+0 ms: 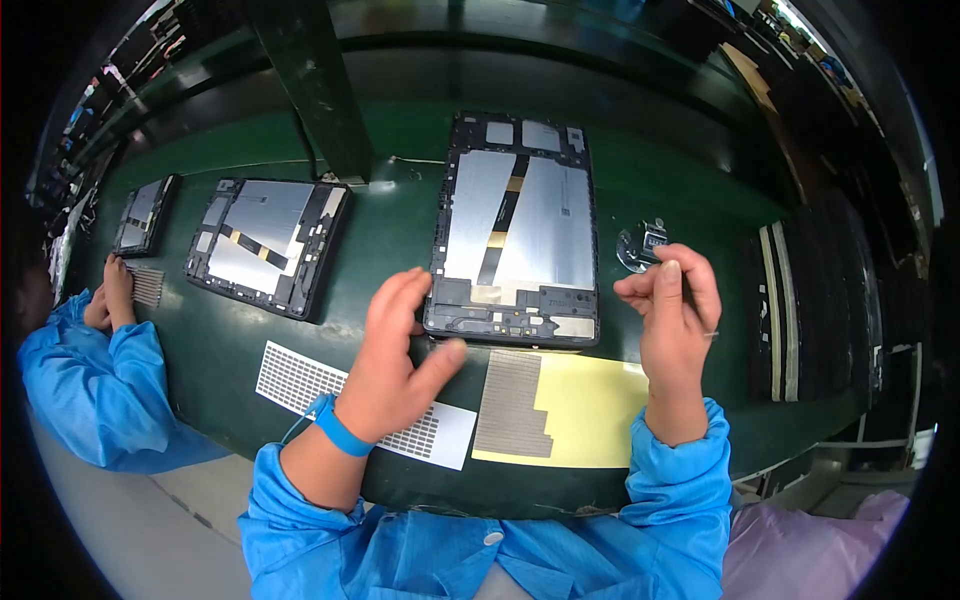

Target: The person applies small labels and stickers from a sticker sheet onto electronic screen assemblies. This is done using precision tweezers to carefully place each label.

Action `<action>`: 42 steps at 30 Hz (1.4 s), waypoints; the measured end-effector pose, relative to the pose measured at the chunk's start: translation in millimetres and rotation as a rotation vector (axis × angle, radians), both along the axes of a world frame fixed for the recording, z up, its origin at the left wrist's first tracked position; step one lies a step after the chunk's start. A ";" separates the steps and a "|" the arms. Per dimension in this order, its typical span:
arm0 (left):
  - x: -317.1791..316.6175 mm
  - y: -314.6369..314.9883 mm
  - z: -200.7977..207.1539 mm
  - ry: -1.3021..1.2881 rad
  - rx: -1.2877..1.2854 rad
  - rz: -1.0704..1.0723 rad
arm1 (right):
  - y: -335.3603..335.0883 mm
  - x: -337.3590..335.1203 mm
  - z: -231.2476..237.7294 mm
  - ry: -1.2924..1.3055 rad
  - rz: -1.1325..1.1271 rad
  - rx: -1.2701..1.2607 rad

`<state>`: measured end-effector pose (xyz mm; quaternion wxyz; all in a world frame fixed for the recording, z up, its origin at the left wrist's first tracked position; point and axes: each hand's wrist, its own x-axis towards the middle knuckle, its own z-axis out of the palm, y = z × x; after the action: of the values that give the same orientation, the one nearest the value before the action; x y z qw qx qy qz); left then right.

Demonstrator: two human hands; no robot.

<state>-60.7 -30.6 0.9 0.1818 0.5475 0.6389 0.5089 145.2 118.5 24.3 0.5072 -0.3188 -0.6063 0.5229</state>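
A black tablet frame (560,230) with a silver metal plate and a dark and gold flex cable lies on the green bench in front of me. My left hand (395,365) rests at its lower left edge, fingertips by the frame's side and the thumb spread away. Right of the frame, my right hand (680,320) is raised with thumb and fingers pinched together; whatever is between them is too small to see. Just beyond these fingertips lies a small clear round piece (632,250) with a dark square part. A yellow sheet (595,410) with grey-brown strips lies below the frame.
A white sheet of small dark labels (300,378) lies partly under my left forearm. More tablet frames (262,240) stand to the left, where a co-worker's hands (112,295) are busy. Upright dark panels (810,310) line the right side. A green post (315,90) rises behind.
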 end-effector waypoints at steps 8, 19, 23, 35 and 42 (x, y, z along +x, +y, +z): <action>-0.2 25.4 -0.4 0.037 0.025 0.057 | -1.6 -8.6 -25.2 -0.307 0.038 0.166; 9.0 7.4 3.4 -0.309 0.237 -0.079 | -2.5 2.7 -31.6 0.036 0.208 0.154; 21.5 0.0 19.3 -0.930 0.409 -0.269 | -8.0 0.1 -22.7 0.140 0.153 0.447; -37.5 -32.8 34.2 -0.522 0.280 -0.442 | -18.6 13.5 4.6 0.095 0.166 0.397; -48.5 -35.0 27.5 -1.278 0.540 -0.354 | -2.7 -5.1 -27.8 -0.081 0.062 0.164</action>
<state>-109.2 -65.6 28.4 0.4585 0.2636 0.1610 0.8333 140.1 115.8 -3.6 0.4902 -0.2781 -0.6766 0.4739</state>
